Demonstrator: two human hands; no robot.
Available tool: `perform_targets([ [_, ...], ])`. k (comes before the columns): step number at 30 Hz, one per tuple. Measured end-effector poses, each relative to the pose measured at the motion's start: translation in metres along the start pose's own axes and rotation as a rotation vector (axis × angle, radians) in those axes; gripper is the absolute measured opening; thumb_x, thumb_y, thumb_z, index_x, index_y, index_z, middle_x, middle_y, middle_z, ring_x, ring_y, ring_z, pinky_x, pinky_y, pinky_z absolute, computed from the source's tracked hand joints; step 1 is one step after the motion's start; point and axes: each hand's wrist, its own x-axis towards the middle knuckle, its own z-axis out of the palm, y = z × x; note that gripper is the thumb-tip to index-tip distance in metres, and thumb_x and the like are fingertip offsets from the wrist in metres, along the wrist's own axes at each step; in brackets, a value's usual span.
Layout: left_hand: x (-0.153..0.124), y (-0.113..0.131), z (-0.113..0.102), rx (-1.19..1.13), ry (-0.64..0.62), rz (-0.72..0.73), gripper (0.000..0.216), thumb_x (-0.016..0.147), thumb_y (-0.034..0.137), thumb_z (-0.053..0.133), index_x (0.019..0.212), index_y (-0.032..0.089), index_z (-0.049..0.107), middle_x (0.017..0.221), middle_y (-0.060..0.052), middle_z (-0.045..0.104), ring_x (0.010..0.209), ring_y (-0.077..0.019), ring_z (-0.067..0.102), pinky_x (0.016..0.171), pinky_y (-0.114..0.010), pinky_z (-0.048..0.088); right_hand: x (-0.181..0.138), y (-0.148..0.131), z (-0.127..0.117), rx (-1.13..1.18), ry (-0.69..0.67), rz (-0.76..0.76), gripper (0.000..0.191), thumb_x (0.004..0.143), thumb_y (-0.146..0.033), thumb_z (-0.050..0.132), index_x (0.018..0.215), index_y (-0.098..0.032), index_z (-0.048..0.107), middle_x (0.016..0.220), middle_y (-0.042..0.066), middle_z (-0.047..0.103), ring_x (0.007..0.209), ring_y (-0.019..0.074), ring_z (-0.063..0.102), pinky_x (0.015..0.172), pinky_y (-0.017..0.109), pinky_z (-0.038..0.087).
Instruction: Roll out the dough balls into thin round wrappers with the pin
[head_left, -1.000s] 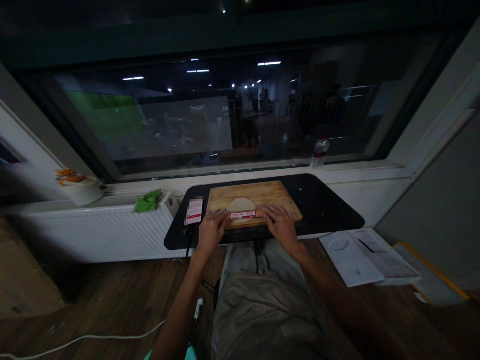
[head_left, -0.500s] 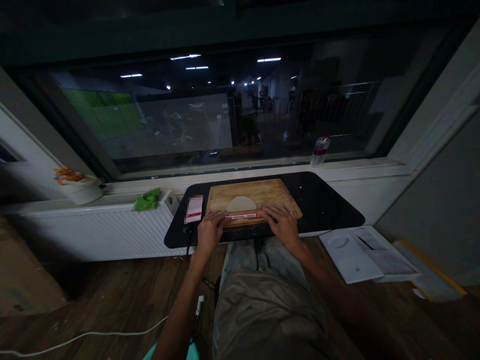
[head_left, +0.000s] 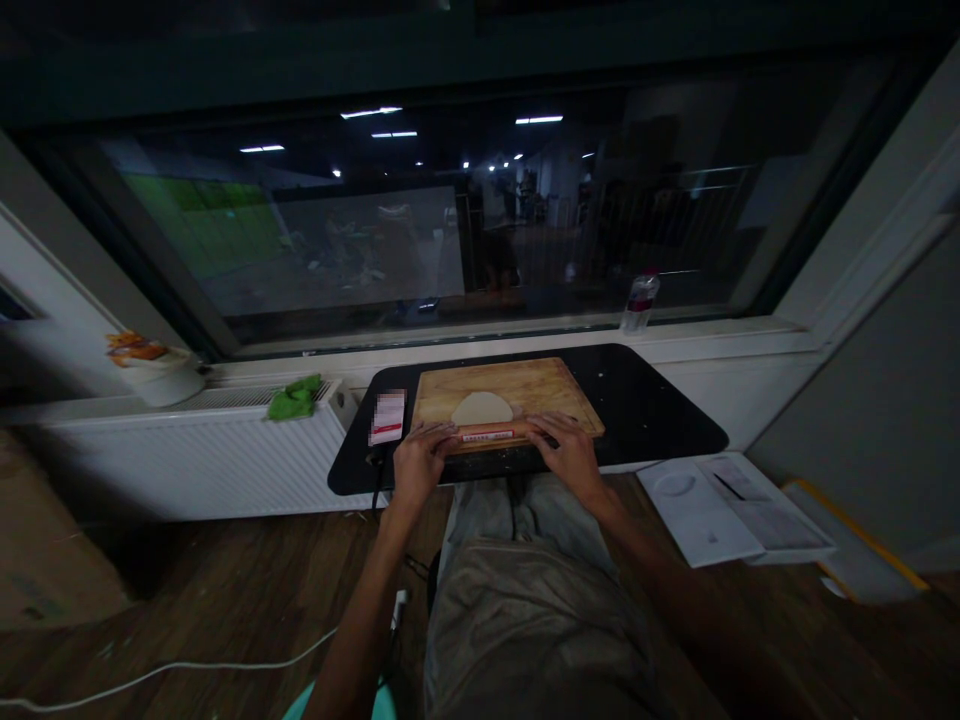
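A wooden rolling pin with a red and white label lies crosswise near the front edge of a wooden cutting board. My left hand is closed over its left end, and my right hand over its right end. Just behind the pin, a pale flattened round of dough rests on the board; the pin hides its near part. The fingers of both hands bend over the wood, with their tips partly out of sight.
The board lies on a black tabletop, with a phone at the left. A water bottle stands on the windowsill. A green cloth and a white bowl sit on the radiator. Flat white boxes lie low at right.
Almost nothing differs. Both hands stay on the rolling pin, which sits very slightly nearer to me, and the dough keeps its place on the board.
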Motion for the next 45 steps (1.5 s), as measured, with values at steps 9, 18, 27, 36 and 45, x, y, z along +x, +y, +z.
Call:
perform_targets([
  [9,-0.004,0.001,0.001,-0.014,0.037,-0.009,0.012,0.103,0.027,0.078,0.104,0.032,0.089,0.119,-0.003,0.089,0.119,-0.0273,0.084,0.125,-0.055,0.059,-0.002,0.002,0.002,0.024,0.007,-0.004,0.028,0.109,-0.036,0.068,0.13,-0.031,0.087,0.126,0.007,0.087,0.128,0.0323,0.078,0.117,0.055,0.061],
  [18,-0.005,-0.004,0.004,-0.013,0.022,-0.004,0.014,0.104,0.026,0.078,0.108,0.032,0.09,0.123,-0.002,0.088,0.123,-0.0265,0.083,0.128,-0.055,0.057,0.002,0.003,-0.001,0.037,-0.028,-0.011,0.03,0.109,-0.033,0.068,0.132,-0.029,0.087,0.128,0.008,0.086,0.129,0.0316,0.077,0.117,0.052,0.061],
  [27,0.003,-0.011,0.003,-0.025,-0.017,-0.026,0.017,0.106,0.031,0.074,0.112,0.034,0.09,0.124,-0.002,0.088,0.121,-0.026,0.083,0.117,-0.048,0.065,0.018,0.008,0.0,0.02,-0.09,-0.023,0.033,0.11,-0.03,0.066,0.136,-0.031,0.085,0.132,0.007,0.086,0.129,0.0303,0.076,0.115,0.051,0.06],
  [36,0.014,-0.014,0.011,0.019,-0.048,-0.021,0.026,0.112,0.027,0.062,0.121,0.029,0.086,0.13,-0.005,0.087,0.127,-0.0264,0.081,0.116,-0.045,0.064,0.029,0.009,0.006,-0.045,-0.159,0.001,0.034,0.118,-0.035,0.055,0.135,-0.029,0.084,0.135,0.006,0.084,0.134,0.029,0.071,0.12,0.05,0.054],
  [45,0.0,-0.005,0.006,0.045,-0.014,0.023,0.023,0.111,0.029,0.064,0.123,0.028,0.084,0.131,-0.008,0.086,0.129,-0.0284,0.079,0.122,-0.05,0.06,0.013,0.008,0.002,0.003,-0.111,0.008,0.035,0.114,-0.033,0.061,0.142,-0.032,0.082,0.136,0.006,0.084,0.135,0.0304,0.072,0.12,0.052,0.054],
])
